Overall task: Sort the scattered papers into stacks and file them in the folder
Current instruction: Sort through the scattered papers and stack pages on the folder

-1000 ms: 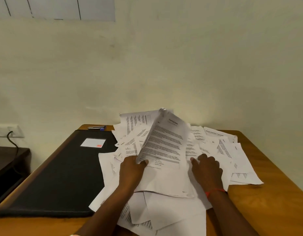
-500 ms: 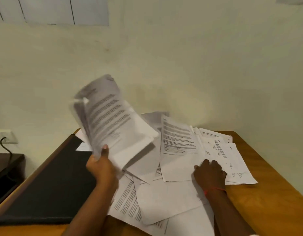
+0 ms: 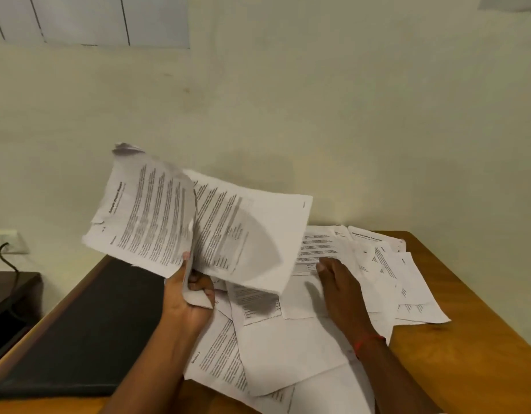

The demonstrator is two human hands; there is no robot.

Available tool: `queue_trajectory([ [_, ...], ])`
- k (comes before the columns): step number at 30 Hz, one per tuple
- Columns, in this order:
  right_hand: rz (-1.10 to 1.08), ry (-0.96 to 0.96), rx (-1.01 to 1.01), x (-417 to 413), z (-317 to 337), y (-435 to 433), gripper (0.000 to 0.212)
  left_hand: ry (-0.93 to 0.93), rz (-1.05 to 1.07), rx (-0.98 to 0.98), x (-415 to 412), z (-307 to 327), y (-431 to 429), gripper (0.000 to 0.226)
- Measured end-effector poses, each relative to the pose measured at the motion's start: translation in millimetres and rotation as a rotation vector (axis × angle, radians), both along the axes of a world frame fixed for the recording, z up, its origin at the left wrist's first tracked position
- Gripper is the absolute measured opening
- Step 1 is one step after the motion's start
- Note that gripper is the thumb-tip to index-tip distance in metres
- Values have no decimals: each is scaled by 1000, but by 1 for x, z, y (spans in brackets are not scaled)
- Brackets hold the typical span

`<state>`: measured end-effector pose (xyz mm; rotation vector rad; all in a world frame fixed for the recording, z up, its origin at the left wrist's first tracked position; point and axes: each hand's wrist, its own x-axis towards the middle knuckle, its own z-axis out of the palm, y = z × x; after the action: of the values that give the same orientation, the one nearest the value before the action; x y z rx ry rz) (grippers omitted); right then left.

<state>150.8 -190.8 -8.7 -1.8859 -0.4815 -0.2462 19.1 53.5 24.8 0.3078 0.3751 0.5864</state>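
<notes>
A loose heap of printed white papers (image 3: 291, 348) covers the middle of the wooden table (image 3: 467, 354). My left hand (image 3: 188, 300) grips a bunch of sheets (image 3: 156, 216) by their lower corner and holds them up above the heap, fanned out and bent. My right hand (image 3: 337, 279) lies flat with straight fingers on the papers to the right. A black folder (image 3: 88, 330) lies closed on the table's left side, beside the heap.
A pale wall stands right behind the table. A wall socket (image 3: 4, 242) with a black cable is at the far left, above a dark side cabinet (image 3: 10, 297). Bare wood shows along the table's right side.
My left hand has swung the lifted sheets back to the right over the heap, and they have fanned apart. My right hand stays on the papers, shifted slightly forward.
</notes>
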Motion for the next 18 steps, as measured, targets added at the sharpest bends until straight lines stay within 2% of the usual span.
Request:
queue_trajectory([
  [2, 107, 198, 259, -4, 4, 2, 21, -5, -95, 40, 2, -3, -8, 20],
  [4, 242, 459, 600, -5, 9, -2, 27, 106, -224, 239, 5, -5, -16, 15],
  [6, 328, 662, 815, -2, 20, -10, 55, 172, -358, 415, 8, -13, -21, 24],
  [8, 347, 765, 796, 8, 26, -21, 81, 254, -452, 558, 9, -19, -22, 36],
  [10, 445, 842, 748, 14, 27, -34, 85, 342, -502, 674, 11, -23, -25, 37],
  [12, 531, 857, 590, 13, 23, -48, 76, 376, -488, 704, 12, -27, -28, 36],
  [15, 560, 709, 176, 9, 23, -58, 38, 392, -441, 751, 16, -31, -29, 36],
  [16, 525, 682, 106, 10, 25, -59, 30, 407, -431, 767, 17, -32, -29, 36],
  [18, 415, 651, 116, 15, 24, -58, 28, 430, -436, 782, 17, -31, -29, 31],
])
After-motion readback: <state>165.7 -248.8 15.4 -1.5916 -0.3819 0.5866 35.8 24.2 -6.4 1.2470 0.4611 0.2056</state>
